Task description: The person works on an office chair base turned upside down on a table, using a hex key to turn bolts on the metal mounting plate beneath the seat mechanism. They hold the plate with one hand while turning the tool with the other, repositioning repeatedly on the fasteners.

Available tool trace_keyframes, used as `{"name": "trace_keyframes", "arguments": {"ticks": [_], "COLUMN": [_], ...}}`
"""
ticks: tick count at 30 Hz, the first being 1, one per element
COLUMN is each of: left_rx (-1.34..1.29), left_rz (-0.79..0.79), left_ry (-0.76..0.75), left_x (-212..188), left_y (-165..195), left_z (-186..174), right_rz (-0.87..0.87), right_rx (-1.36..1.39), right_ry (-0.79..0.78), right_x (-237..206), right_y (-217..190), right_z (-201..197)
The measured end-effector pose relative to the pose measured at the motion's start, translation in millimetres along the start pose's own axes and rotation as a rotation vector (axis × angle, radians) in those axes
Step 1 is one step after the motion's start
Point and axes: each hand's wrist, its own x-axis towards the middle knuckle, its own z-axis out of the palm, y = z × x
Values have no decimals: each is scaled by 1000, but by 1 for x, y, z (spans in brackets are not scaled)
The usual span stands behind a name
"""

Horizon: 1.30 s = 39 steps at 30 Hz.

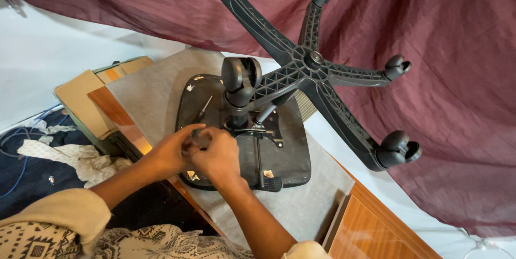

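our left hand (173, 151) and right hand (215, 157) meet on the upturned chair seat (285, 151), fingers curled around a small dark part; 5-arm base (309, 62) beyond fingertips.

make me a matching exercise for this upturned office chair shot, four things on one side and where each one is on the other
Things:
1. star base
2. seat
3. both hands
4. dark red cloth

Places:
A. hanging behind the chair
B. underside up on the grey mat
C. together at the seat's near left part
D. up in the air, wheels outward

Pairs: 1-D, 2-B, 3-C, 4-A
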Motion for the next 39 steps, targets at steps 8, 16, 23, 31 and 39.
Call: {"name": "trace_keyframes", "arguments": {"ticks": [8, 16, 23, 31, 39], "left_rx": [273, 51, 416, -219, 451], "left_rz": [-72, -15, -238, 40, -188], "left_ry": [64, 42, 205, -79, 127], "left_x": [7, 11, 4, 17, 1], "left_y": [9, 17, 39, -7, 35], "left_z": [14, 14, 24, 13, 19], "right_rz": [148, 26, 115, -4, 326], "right_rx": [-59, 68, -49, 72, -234], "right_ry": [-121, 21, -75, -100, -112], "right_x": [5, 1, 5, 0, 1], "right_y": [5, 1, 7, 6, -4], "right_z": [-10, -8, -5, -9, -5]}}
